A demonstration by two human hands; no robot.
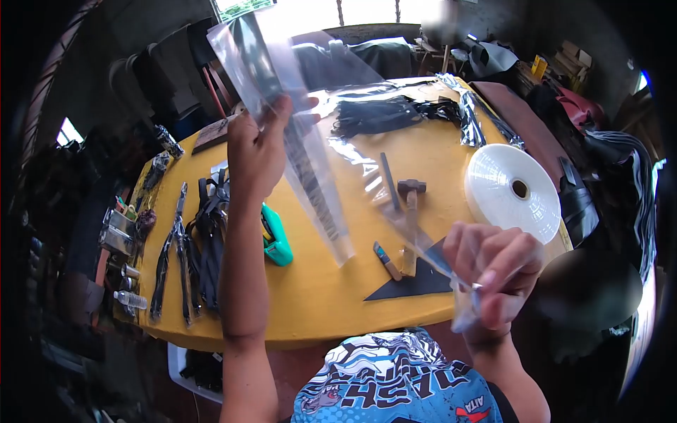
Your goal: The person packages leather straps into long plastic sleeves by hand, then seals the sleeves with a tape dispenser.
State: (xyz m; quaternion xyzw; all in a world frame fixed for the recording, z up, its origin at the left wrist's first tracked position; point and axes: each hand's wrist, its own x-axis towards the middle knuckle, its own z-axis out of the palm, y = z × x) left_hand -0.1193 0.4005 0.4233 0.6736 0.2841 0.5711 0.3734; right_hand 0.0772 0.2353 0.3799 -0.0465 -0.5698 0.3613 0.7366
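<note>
Blue printed shirt [395, 381] at 6 o'clock; at 11, the left hand's [257, 158] curled fingers grip a clear sleeve [314, 183], seemingly keeping it straight; at 4, the right hand's [497, 271] closed fingers pinch film [465, 310], perhaps tensioning it.

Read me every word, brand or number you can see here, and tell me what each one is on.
"AITA": small white letters on the blue patterned shirt.
"ASH": part of the large black lettering on the same shirt; folds make the rest uncertain.
Too small or blurred to read: any print on the clear plastic bottle or the yellow box-like item at the back.
</note>
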